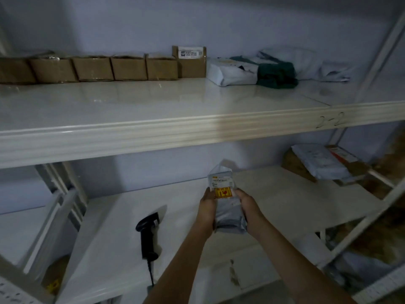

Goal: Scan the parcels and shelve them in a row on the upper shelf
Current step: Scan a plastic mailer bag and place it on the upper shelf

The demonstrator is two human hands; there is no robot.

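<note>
Two hands grip one grey mailer bag [228,200] above the lower shelf [274,194]. Left hand [207,204] clasps its left edge, right hand [245,205] clasps its right edge, fingers wrapped around the sides. Bag held upright, label side facing the camera: white label near the top, yellow and red sticker below it, between the two thumbs.

Black handheld scanner [148,233] lies on the lower shelf to the left of the hands, well apart from them, cord trailing toward the near edge.

Far right of the lower shelf: pile of parcels [322,165], a grey bag resting on a brown box.

Upper shelf [153,132], back edge: row of brown boxes [109,68] side by side against the wall, the rightmost one taller with a white label. Right of the row, a white bag [232,73] touching a dark green bag [277,76], pale bags behind them. Handwritten marking "2-2" on the shelf's front rim at right.
</note>
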